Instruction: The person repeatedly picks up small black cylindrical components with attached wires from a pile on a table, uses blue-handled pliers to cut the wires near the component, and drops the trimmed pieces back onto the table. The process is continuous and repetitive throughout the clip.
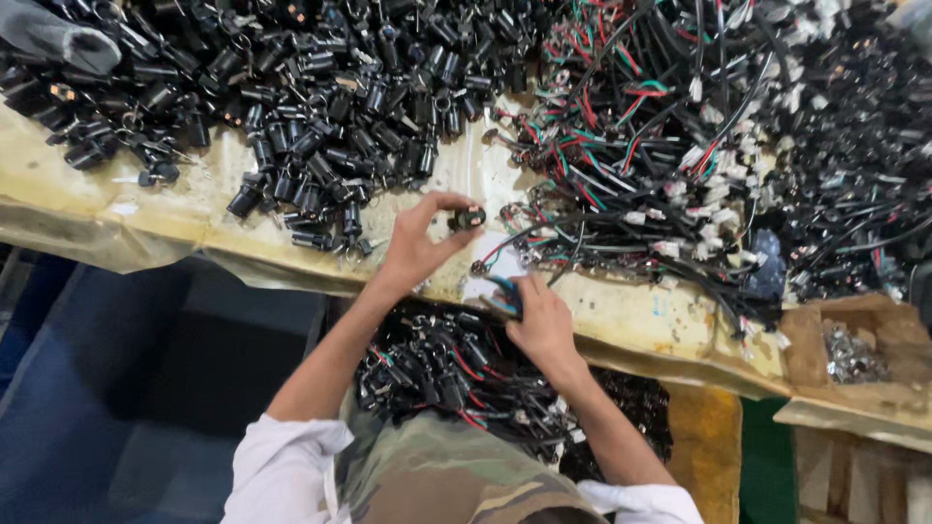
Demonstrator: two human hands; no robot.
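Head view, looking straight down on a workbench (621,315) covered in a stained yellowish sheet.

Left hand (419,245): thumb and forefinger pinched shut on a small black cylindrical part (470,217). The part is short and barrel-shaped, dark and glossy, with a lighter ring or face at one end; finer detail too small to read. It sits just right of frame centre, held above the bench edge, at about 1 o'clock from the hand's palm.

Right hand (540,322): at 5 o'clock from the held part, fingers curled down onto a wire bundle (500,287) with a blue-green strand showing at the fingertips. It looks closed on the wire, though the grip itself is hidden under the fingers. The two hands are near each other but not touching.

Surroundings:
- 10 to 12 o'clock: a large heap of black cylindrical parts (320,107), same kind as the one held.
- 1 to 3 o'clock: a tangle of wire harnesses (660,146), black with red, green and white leads and white connectors.
- 6 o'clock, below the bench edge by the person's lap: a pile of assembled parts with wires (456,374).
- 4 o'clock, far right: a cardboard box (898,335) holding small silvery metal pieces (849,354).
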